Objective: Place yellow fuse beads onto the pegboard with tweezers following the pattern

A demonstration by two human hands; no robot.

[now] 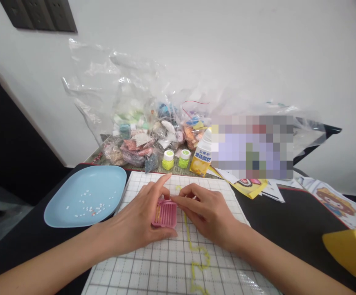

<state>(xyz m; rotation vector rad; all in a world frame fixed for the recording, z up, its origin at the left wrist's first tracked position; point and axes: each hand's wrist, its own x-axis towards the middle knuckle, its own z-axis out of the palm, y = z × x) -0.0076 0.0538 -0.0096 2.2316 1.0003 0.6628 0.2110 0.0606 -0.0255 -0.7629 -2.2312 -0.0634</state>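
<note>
My left hand (141,211) grips a small pink ridged tray (167,214) between thumb and fingers, with its index finger raised. Small golden bits lie in the grooves on the tray's left side. At the tray's upper right corner, the fingertips of my right hand (207,209) are pinched together; whatever they hold is too small to make out. Both hands are over a white board with a black grid (135,262). A thin yellow-green line of tiny beads or the like (207,258) winds down the board, passing beneath my right hand.
Left of the board sits a light blue plate (73,184) with scattered small white pieces. Behind stand two small jars of yellow-green beads (167,160), a yogurt bottle (201,153) and plastic bags of beads (135,149). Papers (334,200) and a yellow roll (350,250) lie right.
</note>
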